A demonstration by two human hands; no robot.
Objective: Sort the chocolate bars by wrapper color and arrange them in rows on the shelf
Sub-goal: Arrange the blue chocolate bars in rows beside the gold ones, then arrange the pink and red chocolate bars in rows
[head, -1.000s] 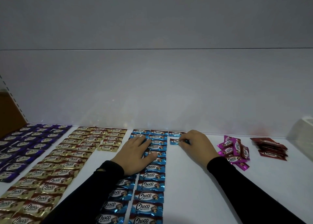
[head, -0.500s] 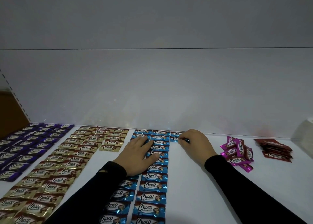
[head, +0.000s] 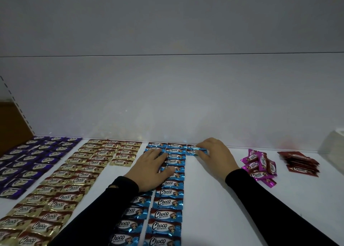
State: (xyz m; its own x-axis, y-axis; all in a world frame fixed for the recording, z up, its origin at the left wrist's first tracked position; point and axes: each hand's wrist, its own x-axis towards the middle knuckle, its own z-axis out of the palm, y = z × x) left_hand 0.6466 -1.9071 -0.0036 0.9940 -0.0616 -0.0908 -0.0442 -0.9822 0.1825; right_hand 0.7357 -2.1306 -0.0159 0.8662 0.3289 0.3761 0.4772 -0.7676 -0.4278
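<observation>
The chocolate bars are small foil packets printed "Choco", laid flat on the white shelf by colour. Purple bars fill rows at the far left, gold bars run in rows beside them, and blue bars form two long columns down the middle. A loose heap of pink bars sits to the right, with a stack of red bars beyond it.

The left hand lies flat, fingers spread and straight, pressing down on the upper part of the blue columns. The right hand is curled, its fingertips pinching a blue bar at the back of the shelf, where a third blue column begins just beside the other two. The pink heap lies near the right hand's wrist, not touching it.
</observation>
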